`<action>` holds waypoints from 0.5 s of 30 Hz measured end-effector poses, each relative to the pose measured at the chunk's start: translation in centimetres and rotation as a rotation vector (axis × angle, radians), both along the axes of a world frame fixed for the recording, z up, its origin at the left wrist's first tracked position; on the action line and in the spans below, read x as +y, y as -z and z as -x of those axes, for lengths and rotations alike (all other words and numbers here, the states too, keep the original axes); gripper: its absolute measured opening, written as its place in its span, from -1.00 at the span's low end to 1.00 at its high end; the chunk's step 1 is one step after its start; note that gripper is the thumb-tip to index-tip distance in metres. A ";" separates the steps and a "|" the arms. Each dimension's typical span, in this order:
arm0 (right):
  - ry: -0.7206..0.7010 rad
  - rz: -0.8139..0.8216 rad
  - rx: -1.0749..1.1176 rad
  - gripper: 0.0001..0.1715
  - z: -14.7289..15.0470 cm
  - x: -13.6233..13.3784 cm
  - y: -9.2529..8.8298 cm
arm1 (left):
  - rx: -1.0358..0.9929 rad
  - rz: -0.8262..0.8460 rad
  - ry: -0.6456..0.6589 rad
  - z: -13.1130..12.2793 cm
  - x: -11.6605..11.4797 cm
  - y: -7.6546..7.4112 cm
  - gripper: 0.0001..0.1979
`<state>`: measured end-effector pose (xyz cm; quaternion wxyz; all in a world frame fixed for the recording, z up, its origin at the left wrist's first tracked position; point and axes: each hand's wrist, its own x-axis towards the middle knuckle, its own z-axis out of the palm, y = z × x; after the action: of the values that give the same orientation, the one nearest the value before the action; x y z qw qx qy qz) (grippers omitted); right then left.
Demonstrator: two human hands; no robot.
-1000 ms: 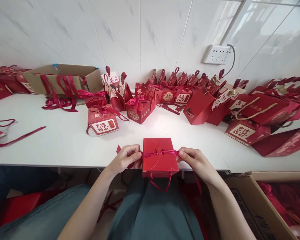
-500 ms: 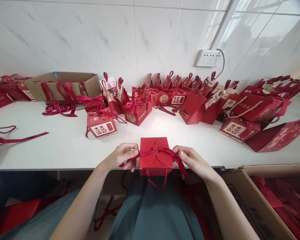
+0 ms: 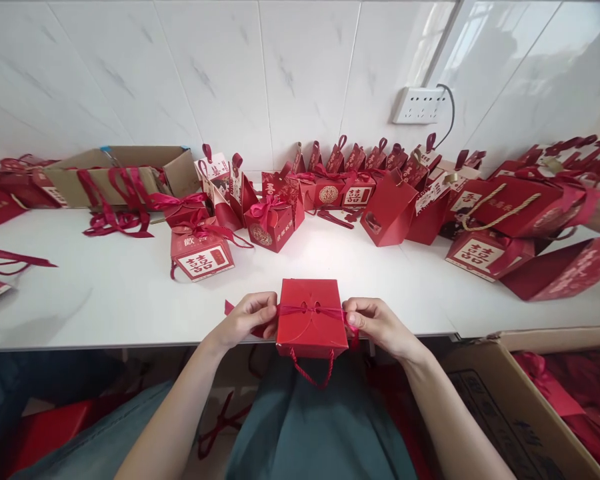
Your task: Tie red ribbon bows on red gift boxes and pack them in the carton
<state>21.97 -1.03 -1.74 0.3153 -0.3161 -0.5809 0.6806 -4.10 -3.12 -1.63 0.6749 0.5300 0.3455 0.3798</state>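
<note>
A small red gift box (image 3: 311, 319) with a red cord handle hanging off its front sits at the near edge of the white table (image 3: 130, 293). A dark red ribbon (image 3: 314, 310) runs taut across its lid with a knot in the middle. My left hand (image 3: 247, 319) pinches the ribbon's left end beside the box. My right hand (image 3: 375, 323) pinches the right end, fingers closed against the box's side.
Many red gift boxes and bags (image 3: 390, 207) line the back of the table along the tiled wall. A finished ribboned box (image 3: 200, 250) stands to the left. A flat cardboard box with loose ribbons (image 3: 115, 180) lies at back left. An open carton (image 3: 545, 407) stands at lower right.
The ribbon ends hung slack half a second ago; both hands have since pulled outward and the ribbon is now tight across the lid. The view shifted slightly.
</note>
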 end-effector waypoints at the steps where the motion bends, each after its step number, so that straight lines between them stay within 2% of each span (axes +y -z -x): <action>1: 0.003 0.014 0.017 -0.52 0.1 0.0 0.1 | 0.014 -0.003 -0.011 0.0 0.0 -0.2 -0.55; 5: -0.033 -0.040 -0.017 -0.50 -0.3 0.0 -0.9 | 0.099 0.035 -0.042 0.1 -0.4 -1.6 -0.55; 9: -0.080 -0.169 -0.061 -0.62 -1.0 -0.2 -4.0 | 0.254 0.049 0.029 0.8 -0.6 -4.0 -0.61; 12: -0.081 -0.252 -0.026 -0.74 -0.5 -0.4 -6.2 | 0.318 0.034 0.030 0.9 -0.7 -6.0 -0.62; 15: -0.045 -0.308 -0.023 -0.79 0.9 -0.6 -7.3 | 0.446 -0.011 0.004 0.5 -1.1 -7.4 -0.63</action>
<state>21.04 -1.58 5.60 0.3379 -0.2589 -0.6888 0.5868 -4.60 -4.18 5.81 0.5796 0.6053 0.4829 0.2537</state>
